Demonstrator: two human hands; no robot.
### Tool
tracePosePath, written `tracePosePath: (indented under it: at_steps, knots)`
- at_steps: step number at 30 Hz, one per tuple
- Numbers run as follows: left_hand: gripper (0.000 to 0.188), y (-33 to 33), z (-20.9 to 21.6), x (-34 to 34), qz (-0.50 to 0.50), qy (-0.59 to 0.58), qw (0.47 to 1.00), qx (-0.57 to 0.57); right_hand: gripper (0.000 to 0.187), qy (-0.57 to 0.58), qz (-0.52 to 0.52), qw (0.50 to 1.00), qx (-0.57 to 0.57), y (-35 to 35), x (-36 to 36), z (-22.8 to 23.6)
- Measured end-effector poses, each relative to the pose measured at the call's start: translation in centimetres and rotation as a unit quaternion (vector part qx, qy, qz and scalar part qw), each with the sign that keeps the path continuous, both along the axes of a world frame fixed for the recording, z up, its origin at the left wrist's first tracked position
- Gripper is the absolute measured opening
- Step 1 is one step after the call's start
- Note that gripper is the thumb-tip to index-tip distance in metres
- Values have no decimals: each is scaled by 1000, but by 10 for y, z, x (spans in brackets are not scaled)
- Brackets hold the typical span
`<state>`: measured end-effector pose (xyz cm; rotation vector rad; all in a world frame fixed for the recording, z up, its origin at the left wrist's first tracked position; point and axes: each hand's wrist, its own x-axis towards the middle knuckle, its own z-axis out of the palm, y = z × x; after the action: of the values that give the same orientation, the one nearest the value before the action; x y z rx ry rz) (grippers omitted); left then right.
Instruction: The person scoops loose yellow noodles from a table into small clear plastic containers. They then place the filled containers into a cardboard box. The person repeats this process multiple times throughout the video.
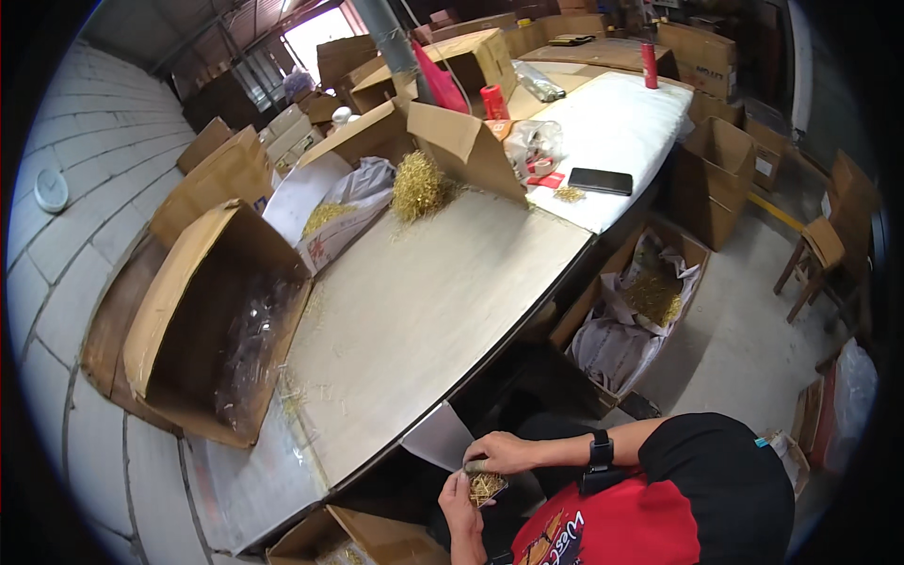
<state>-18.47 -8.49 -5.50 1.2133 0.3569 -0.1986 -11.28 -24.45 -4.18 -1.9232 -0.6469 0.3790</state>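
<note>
Low in front of my body, my left hand (pixel 458 505) is closed around a small clear box filled with thin gold-coloured metal pins (pixel 487 486). My right hand (pixel 503 453) reaches in from the right, its fingers bent and pressed together at the box's upper edge, close to my left thumb. The fingertips there look dark; what covers them is too small to tell. A black watch (pixel 601 450) is on my right wrist. Just beyond my hands, a pale flat panel (pixel 439 437) juts out from the table's edge.
On the pale table (pixel 424 301) lie a heap of gold pins (pixel 419 186), an open sack (pixel 353 202), and a phone (pixel 601 182). A tipped cardboard box (pixel 212 325) stands left. Below the table's right side is a carton with lined sacks (pixel 617 353). Another open carton (pixel 377 537) sits lower left.
</note>
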Motion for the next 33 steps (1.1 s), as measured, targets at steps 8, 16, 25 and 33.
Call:
tracePosePath:
  at_steps: [8,16,25,33]
  knots:
    - [17,11,-6,-4,-77,42,996,-27,16,-166,95,981,18,-6,5,3]
    - [17,0,0,0,-54,36,997,-45,11,-430,50,895,-104,-4,-9,17]
    - [30,-1,-7,1,53,29,987,-150,21,-344,78,931,-87,8,-14,18]
    - [23,-2,25,-4,45,-22,991,-121,30,-262,-19,960,102,-7,-7,49]
